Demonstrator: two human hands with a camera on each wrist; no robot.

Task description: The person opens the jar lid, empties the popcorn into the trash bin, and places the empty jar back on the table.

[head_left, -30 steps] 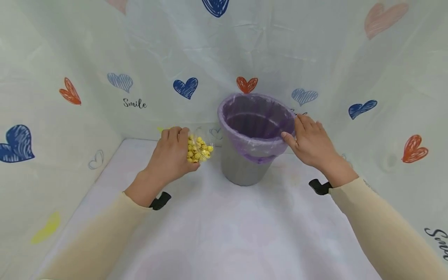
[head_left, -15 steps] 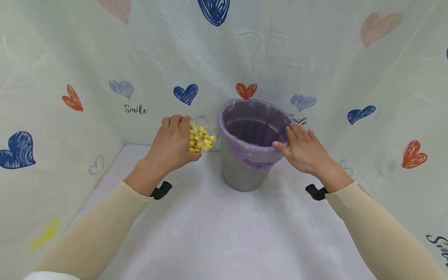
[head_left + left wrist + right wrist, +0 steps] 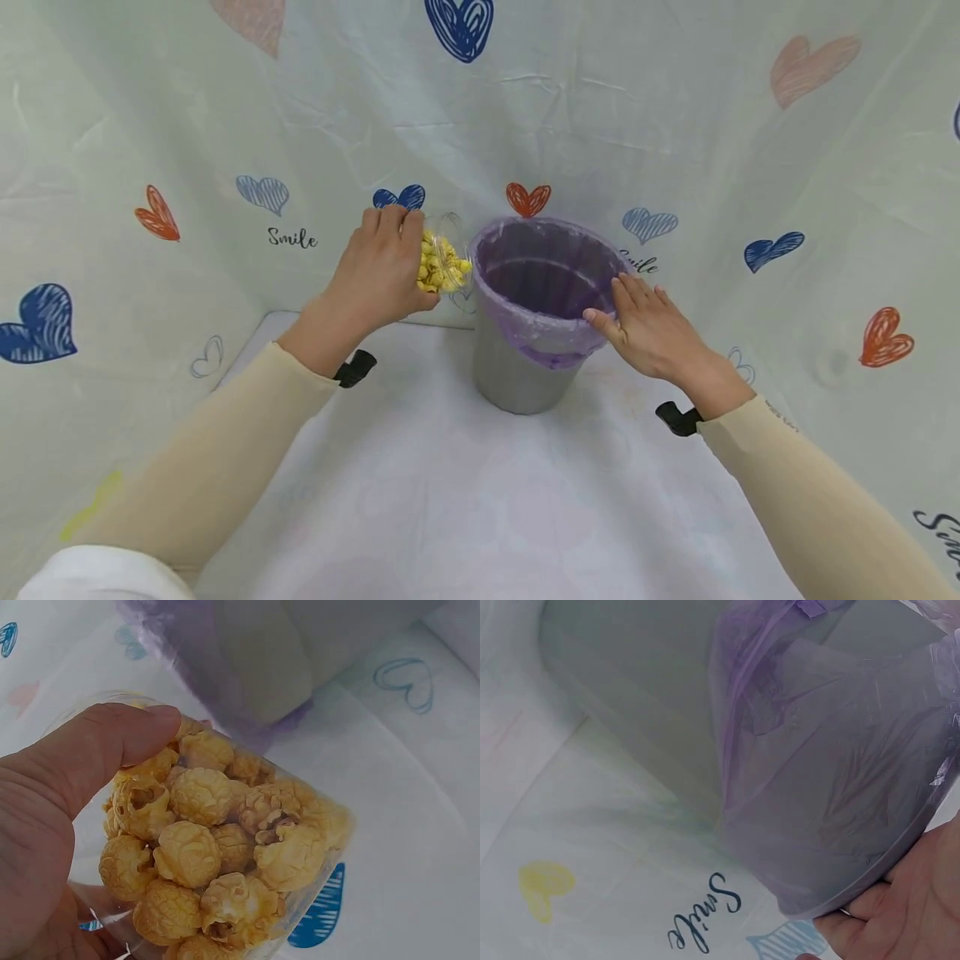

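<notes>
Head view. I am holding a clear bag of popcorn (image 3: 442,262) in my left hand (image 3: 382,271), fingers curled over its top and thumb beneath, raised just beside the left rim of the grey bin (image 3: 517,371). The bag is lying with its long axis roughly crosswise, its free end pointing right toward the bin's mouth. The bin is standing upright on the white tabletop (image 3: 465,508), lined with a purple bag (image 3: 551,275) folded over the rim. My right hand (image 3: 648,329) is resting on the bin's right rim, fingers straight and spread, thumb against the liner, gripping nothing.

Left wrist view. My thumb (image 3: 97,754) is pressing on the bag (image 3: 225,847), which is packed with yellow caramel popcorn; its far end is pointing toward the purple liner (image 3: 225,667) just beyond.

Right wrist view. The liner (image 3: 840,772) is draping over the grey bin wall (image 3: 630,690); my fingers (image 3: 900,915) are touching the rim from the side, relaxed.
</notes>
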